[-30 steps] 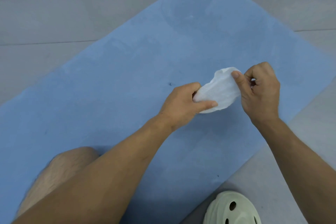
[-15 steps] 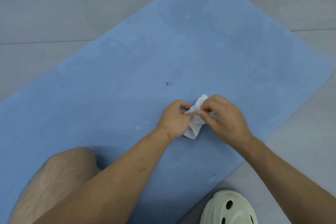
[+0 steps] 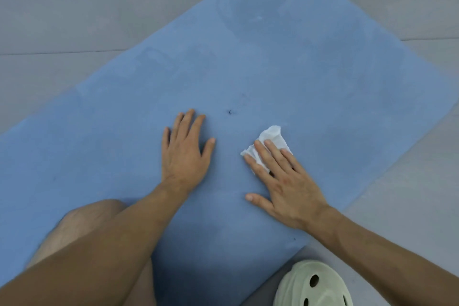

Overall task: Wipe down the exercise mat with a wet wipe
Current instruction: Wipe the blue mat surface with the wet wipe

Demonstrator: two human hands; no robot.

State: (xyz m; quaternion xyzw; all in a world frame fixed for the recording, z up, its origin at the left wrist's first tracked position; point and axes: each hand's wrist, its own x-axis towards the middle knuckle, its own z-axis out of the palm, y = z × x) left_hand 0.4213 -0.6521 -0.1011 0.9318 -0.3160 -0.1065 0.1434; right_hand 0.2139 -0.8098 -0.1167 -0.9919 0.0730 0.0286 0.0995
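Wipe point(image 3: 275, 137) lowered onto mat point(image 3: 323, 77), right hand point(image 3: 285, 181) pressing

The one head-worn camera looks steeply down onto the mat point(image 3: 298, 69) and floor point(image 3: 74, 7). It is near: the left hand point(image 3: 185, 154) and right hand point(image 3: 285, 181) lie mid-frame.
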